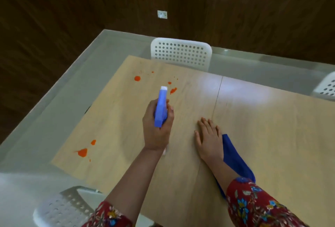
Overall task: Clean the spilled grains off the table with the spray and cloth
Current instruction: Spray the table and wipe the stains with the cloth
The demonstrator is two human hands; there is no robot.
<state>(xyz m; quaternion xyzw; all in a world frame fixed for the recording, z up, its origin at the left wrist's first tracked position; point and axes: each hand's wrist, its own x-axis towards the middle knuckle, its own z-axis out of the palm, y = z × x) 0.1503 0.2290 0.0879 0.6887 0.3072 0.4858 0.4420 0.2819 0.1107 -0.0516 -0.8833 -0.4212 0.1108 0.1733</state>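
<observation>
My left hand [156, 127] grips a blue spray bottle [161, 107], held above the light wooden table [262, 136] with its white nozzle pointing away toward orange spills. One group of orange patches [173, 90] lies just beyond the nozzle, with a round blob [137, 78] further left. Another orange patch [82, 152] lies near the table's left edge. My right hand [208, 136] rests flat on the table, fingers straight, beside a blue cloth [235, 158] that runs under my forearm.
A white perforated chair [181, 52] stands at the far side of the table, another [326, 87] at the right edge, and a third [63, 208] at the near left. Grey floor surrounds the table; a dark wooden wall rises behind.
</observation>
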